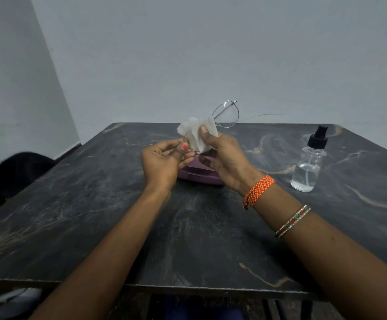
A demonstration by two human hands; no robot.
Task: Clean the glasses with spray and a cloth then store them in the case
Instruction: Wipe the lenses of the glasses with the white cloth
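Observation:
Thin wire-framed glasses (226, 114) are held up above the middle of the dark table. My left hand (164, 161) pinches the rim of the nearer lens. My right hand (225, 158) presses a white cloth (196, 132) against that same lens, thumb on top. The far lens sticks up free, with one temple arm pointing right. A purple case (198, 175) lies on the table right under both hands, mostly hidden by them. A clear spray bottle (309, 162) with a black pump top stands upright on the table to the right, apart from my hands.
The dark marbled table (95, 204) reaches to a plain grey wall at the back. Its front edge runs below my forearms. A dark rounded shape (19, 172) sits beyond the table's left edge.

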